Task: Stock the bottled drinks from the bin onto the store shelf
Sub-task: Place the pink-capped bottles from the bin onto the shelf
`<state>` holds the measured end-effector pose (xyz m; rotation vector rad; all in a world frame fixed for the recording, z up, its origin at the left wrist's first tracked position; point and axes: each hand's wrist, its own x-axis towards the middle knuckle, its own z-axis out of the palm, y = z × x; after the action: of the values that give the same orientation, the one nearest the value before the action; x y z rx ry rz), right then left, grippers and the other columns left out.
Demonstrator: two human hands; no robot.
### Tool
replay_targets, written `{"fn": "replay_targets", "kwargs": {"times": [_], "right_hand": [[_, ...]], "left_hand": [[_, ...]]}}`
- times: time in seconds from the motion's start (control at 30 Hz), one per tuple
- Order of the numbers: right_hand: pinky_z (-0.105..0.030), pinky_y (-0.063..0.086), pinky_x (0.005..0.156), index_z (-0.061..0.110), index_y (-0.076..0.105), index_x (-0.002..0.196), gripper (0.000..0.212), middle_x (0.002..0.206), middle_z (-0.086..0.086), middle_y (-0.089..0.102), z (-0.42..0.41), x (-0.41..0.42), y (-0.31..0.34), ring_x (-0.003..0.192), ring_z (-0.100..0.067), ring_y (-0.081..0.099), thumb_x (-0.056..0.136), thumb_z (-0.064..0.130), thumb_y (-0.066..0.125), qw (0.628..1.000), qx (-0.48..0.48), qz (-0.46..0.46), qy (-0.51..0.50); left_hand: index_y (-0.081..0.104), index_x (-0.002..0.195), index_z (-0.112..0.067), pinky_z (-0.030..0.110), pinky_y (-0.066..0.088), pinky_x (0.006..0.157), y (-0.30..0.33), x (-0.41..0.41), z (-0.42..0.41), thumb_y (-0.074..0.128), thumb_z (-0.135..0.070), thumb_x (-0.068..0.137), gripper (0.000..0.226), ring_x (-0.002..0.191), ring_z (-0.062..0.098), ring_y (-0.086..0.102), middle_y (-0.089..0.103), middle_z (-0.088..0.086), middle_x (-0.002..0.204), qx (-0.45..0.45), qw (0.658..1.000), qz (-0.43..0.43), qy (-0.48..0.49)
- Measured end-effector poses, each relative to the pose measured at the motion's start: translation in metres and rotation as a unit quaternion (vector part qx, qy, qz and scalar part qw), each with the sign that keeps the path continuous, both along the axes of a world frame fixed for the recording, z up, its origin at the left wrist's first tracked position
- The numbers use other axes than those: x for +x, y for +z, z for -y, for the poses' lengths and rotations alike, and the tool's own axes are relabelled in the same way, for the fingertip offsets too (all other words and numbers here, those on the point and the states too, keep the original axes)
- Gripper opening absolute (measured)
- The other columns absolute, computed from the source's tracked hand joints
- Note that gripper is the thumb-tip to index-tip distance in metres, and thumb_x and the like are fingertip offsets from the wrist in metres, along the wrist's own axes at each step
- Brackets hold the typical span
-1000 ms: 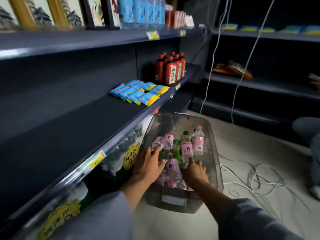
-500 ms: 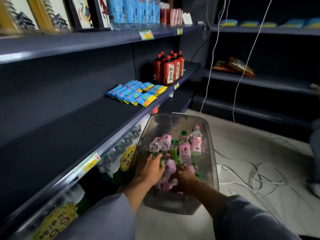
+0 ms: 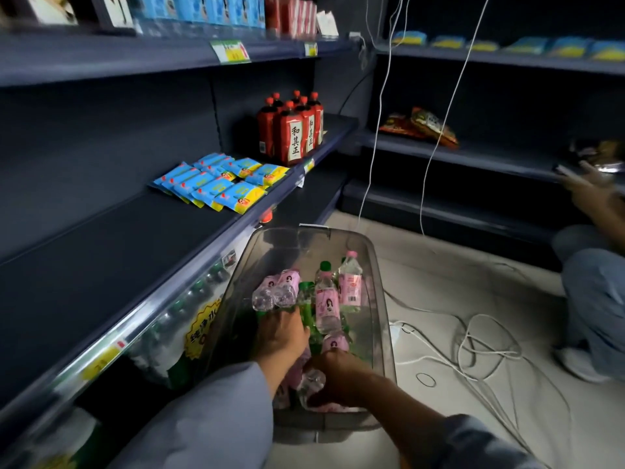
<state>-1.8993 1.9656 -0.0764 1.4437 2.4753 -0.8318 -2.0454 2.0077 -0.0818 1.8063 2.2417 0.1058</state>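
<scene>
A clear plastic bin (image 3: 381, 275) stands on the floor beside the dark shelf (image 3: 101, 252). It holds several bottles with pink labels (image 3: 327, 308) and some green bottles (image 3: 306, 296). Both my hands are down inside the bin. My left hand (image 3: 282, 335) lies over the bottles at the bin's left side, fingers curled down among them; what it holds is hidden. My right hand (image 3: 338, 377) grips a pink-label bottle (image 3: 313, 382) lying at the near end of the bin.
Blue snack packets (image 3: 220, 184) and red-capped dark bottles (image 3: 292, 130) sit further along the shelf. Bottled water fills the shelf below (image 3: 176, 319). White cables (image 3: 473, 350) trail on the floor. Another person (image 3: 595, 265) crouches at the right.
My right hand has closed round a pink-label bottle at the bin's near end. My left hand has shifted slightly deeper among the bottles. The camera has tilted a little.
</scene>
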Motion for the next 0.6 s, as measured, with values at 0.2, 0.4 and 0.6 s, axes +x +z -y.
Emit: {"fn": "replay_targets", "kwargs": {"times": [0.2,0.4,0.6], "right_hand": [[-0.04,0.049,0.104,0.029,0.055,0.134,0.059,0.138,0.0,0.059,-0.012,0.007,0.014,0.126,-0.022,0.056,0.082,0.035,0.081,1.0,-0.02,-0.022,-0.008],[-0.031,0.046,0.1,0.025,0.055,0.136,0.062,0.138,-0.001,0.057,-0.007,0.023,0.032,0.125,-0.021,0.055,0.081,0.032,0.083,0.999,0.016,-0.009,-0.028],[-0.034,0.053,0.097,0.025,0.056,0.129,0.052,0.127,-0.001,0.064,0.005,0.028,0.036,0.11,-0.02,0.062,0.084,0.04,0.078,0.995,0.075,0.018,-0.058]], "left_hand": [[0.057,0.137,-0.024,0.035,0.041,0.102,-0.025,-0.011,-0.01,0.062,-0.033,0.097,0.041,0.125,0.026,0.055,0.059,0.005,0.138,-0.035,0.982,0.173,0.059],[0.064,0.114,-0.017,0.033,0.036,0.109,-0.033,-0.001,-0.007,0.053,-0.026,0.102,0.019,0.115,0.027,0.053,0.06,0.007,0.125,-0.054,0.956,0.27,0.099],[0.067,0.121,-0.012,0.05,0.041,0.109,-0.145,0.004,-0.041,0.052,-0.1,0.052,0.113,0.114,0.034,0.06,0.063,0.016,0.129,0.031,0.873,0.453,0.181]]}}
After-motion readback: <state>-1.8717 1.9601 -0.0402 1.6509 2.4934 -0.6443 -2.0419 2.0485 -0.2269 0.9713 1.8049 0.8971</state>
